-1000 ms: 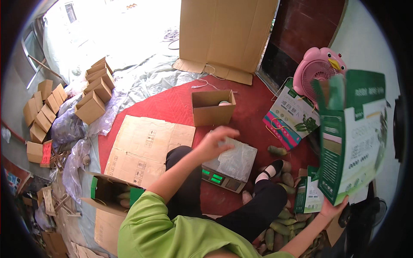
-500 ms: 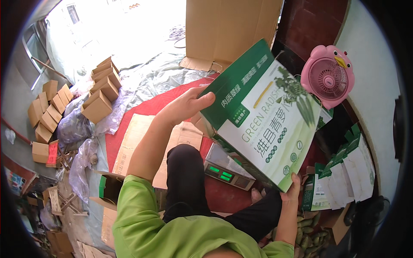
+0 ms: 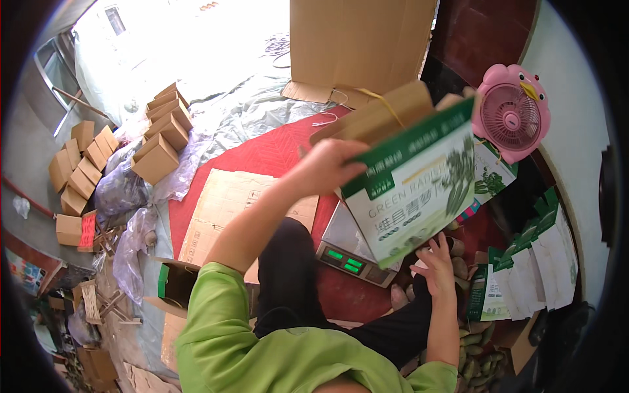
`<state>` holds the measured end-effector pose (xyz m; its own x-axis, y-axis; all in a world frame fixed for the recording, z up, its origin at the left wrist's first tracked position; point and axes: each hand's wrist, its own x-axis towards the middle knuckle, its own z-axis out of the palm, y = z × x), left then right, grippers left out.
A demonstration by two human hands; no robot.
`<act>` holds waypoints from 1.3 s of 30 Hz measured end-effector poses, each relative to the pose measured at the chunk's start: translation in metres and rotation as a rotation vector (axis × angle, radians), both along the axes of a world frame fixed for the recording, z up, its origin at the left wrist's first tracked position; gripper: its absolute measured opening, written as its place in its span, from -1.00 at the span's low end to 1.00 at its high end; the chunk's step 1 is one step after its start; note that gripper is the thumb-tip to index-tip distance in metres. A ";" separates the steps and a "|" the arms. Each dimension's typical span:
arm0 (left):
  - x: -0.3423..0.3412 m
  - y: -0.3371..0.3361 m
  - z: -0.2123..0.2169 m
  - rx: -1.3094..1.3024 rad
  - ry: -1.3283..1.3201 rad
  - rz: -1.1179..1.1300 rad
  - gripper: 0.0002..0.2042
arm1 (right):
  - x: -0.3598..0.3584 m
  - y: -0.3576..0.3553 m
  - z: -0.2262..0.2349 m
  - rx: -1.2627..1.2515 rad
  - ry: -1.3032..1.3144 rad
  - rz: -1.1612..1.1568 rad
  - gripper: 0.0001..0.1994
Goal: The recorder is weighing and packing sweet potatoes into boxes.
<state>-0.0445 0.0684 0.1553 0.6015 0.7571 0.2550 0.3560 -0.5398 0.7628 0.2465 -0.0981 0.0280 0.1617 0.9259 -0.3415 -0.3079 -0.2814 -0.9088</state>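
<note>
My left hand grips the green-and-white carton mouth-up, long axis slanting up rightward, partly hiding the scale; my right hand, splayed and empty, is just beneath.

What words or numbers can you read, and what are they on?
I won't copy writing out, but here's where it is:
Green-and-white box: large print in front, smaller lines blurred.
Scale: green-lit displays, digits too small to read.
Flat cardboard: small dark print, unreadable.
Box at lower right: print too small to read.
</note>
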 end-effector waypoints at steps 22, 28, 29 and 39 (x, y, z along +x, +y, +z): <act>0.049 -0.031 -0.135 0.312 0.767 -0.021 -0.80 | 0.012 -0.020 0.021 0.416 -0.359 -0.294 -0.68; 0.056 -0.035 -0.135 0.255 0.831 -0.013 -0.85 | 0.159 -0.077 -0.116 0.114 -0.727 -0.518 -0.72; 0.061 -0.035 -0.135 0.260 0.826 -0.023 -0.85 | 0.187 -0.103 -0.174 0.030 -0.858 -0.432 -0.72; 0.041 -0.044 -0.138 0.293 0.740 0.024 -0.85 | 0.123 -0.205 -0.327 -0.308 -0.388 -0.312 -0.70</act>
<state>-0.0035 0.0246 0.0169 0.6770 0.7359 -0.0129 0.7287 -0.6677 0.1519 0.3697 -0.3034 -0.2994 0.5778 0.6821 -0.4481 -0.0791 -0.4997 -0.8626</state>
